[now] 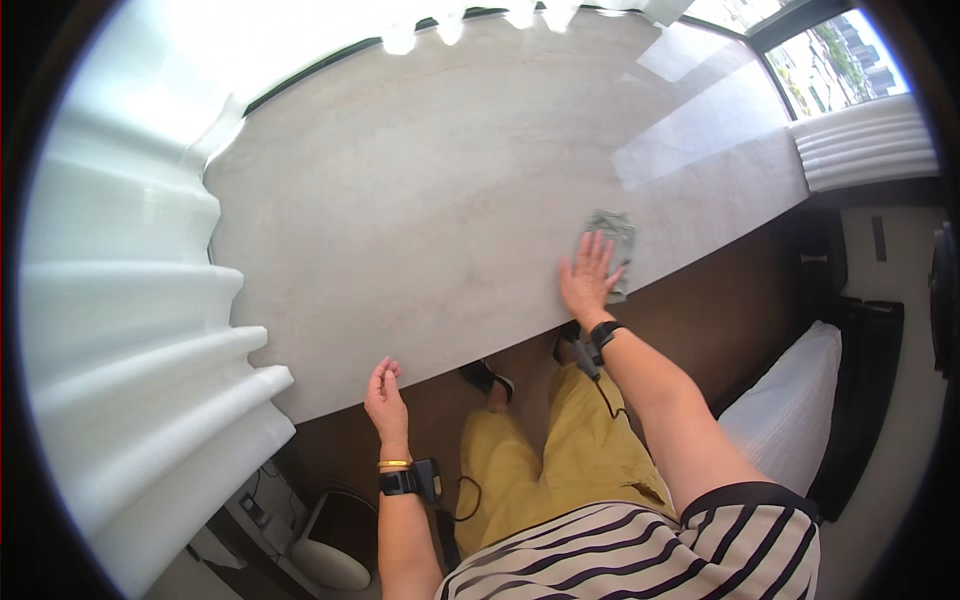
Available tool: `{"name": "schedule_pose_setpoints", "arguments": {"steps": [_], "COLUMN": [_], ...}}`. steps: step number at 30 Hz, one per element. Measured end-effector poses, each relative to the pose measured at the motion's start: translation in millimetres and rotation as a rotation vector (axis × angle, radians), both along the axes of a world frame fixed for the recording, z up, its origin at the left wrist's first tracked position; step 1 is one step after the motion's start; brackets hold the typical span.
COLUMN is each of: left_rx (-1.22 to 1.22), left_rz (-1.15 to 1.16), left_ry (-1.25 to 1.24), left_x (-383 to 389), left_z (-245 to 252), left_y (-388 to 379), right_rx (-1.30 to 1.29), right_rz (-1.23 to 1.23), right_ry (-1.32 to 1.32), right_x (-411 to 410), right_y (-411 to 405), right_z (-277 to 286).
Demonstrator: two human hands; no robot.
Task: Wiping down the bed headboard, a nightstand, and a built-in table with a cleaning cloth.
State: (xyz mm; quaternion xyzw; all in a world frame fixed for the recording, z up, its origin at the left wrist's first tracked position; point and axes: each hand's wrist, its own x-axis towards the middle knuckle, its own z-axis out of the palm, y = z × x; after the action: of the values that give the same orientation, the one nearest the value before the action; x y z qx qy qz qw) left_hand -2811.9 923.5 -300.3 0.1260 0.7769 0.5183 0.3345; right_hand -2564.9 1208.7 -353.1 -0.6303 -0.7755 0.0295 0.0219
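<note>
My right hand [589, 277] lies flat on a grey-green cloth [611, 223], fingers spread. Under it, the cloth is bunched against a pale, marble-like window-sill top [420, 217], close to the front edge. Part of the cloth is hidden by the hand. Farther left, my left hand [386, 397] is held at the same front edge with its fingers loosely curled together. Nothing shows in it, and I cannot tell whether it touches the stone. Both wrists wear black straps with small devices and cables.
White curtains [150, 300] hang along the left side, and a gathered one [866, 146] is at the right by the window. Below the sill is a brown front panel [720, 277]. A white cushion [787, 397] lies at right; a rounded bin-like object [334, 559] stands lower left near cables.
</note>
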Motion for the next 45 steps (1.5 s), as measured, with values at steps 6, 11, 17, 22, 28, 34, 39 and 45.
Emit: {"name": "schedule_pose_setpoints", "arguments": {"steps": [6, 11, 17, 22, 28, 34, 39, 45], "left_rx": [0.070, 0.080, -0.077, -0.338, -0.889, -0.910, -0.994, -0.970], "left_rz": [-0.242, -0.258, -0.368, -0.277, -0.114, -0.081, -0.113, -0.096], "left_ry": [0.081, 0.134, 0.612, 0.800, 0.930, 0.947, 0.988, 1.023], "left_x": [19.3, 74.2, 133.1, 183.3, 207.0, 199.3, 202.2, 209.9], "left_z": [45.6, 40.6, 18.6, -23.3, -40.9, -44.5, -45.7, -41.9], "left_y": [102.4, 182.9, 282.0, 383.3, 407.5, 407.3, 408.6, 415.3], "right_rx": [-0.452, -0.424, -0.159, 0.059, 0.177, -0.305, -0.276, 0.116], "right_rz": [0.795, 1.090, 0.519, -0.161, -0.401, 0.671, 0.999, -0.262], "right_ry": [0.359, 0.474, 0.176, 0.059, 0.011, 0.423, 0.365, 0.008], "right_x": [-79.6, -23.9, 179.3, 342.9, 302.5, 155.2, 211.5, 355.6], "right_y": [-136.8, -85.8, 106.8, 257.0, 291.6, 166.7, 228.3, 386.3], "right_z": [60.5, 40.9, 46.9, 21.0, 11.3, 50.6, 38.0, 18.1]}}
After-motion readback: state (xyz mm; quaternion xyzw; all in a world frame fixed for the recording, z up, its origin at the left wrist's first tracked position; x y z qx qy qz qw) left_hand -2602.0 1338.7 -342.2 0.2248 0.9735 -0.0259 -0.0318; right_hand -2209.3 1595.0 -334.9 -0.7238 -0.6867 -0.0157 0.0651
